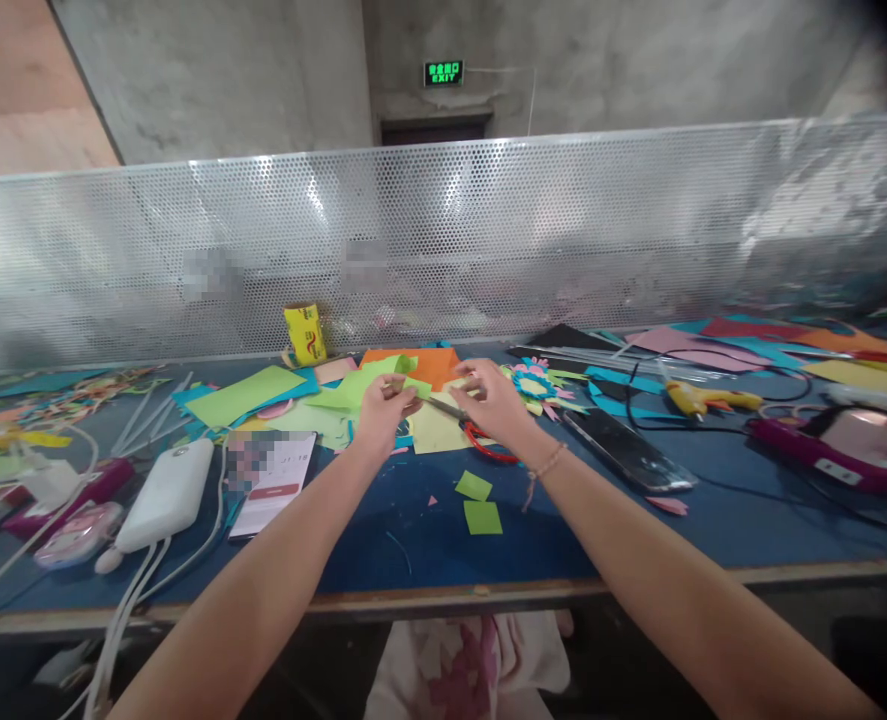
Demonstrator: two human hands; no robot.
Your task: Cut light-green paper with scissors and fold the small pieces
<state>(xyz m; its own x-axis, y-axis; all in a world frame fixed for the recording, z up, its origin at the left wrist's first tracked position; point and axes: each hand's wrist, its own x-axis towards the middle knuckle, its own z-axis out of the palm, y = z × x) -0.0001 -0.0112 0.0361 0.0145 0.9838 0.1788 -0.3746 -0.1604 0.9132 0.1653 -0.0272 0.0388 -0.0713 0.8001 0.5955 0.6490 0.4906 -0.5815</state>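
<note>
My left hand is closed, its fingertips pinching a small piece of light green paper. My right hand is a short way to the right with its fingers curled together; what they hold, if anything, I cannot make out. Scissors with red handles are right by it, their blades pointing left toward the green piece; whether the hand grips them is hidden. Beneath both hands are sheets of pale yellow paper and orange paper. Two small green paper squares lie nearer to me.
On the left are a white power bank with cables and a phone. To the right sit a paper flower, a dark phone and a yellow glue gun. A perforated metal screen stands behind the table.
</note>
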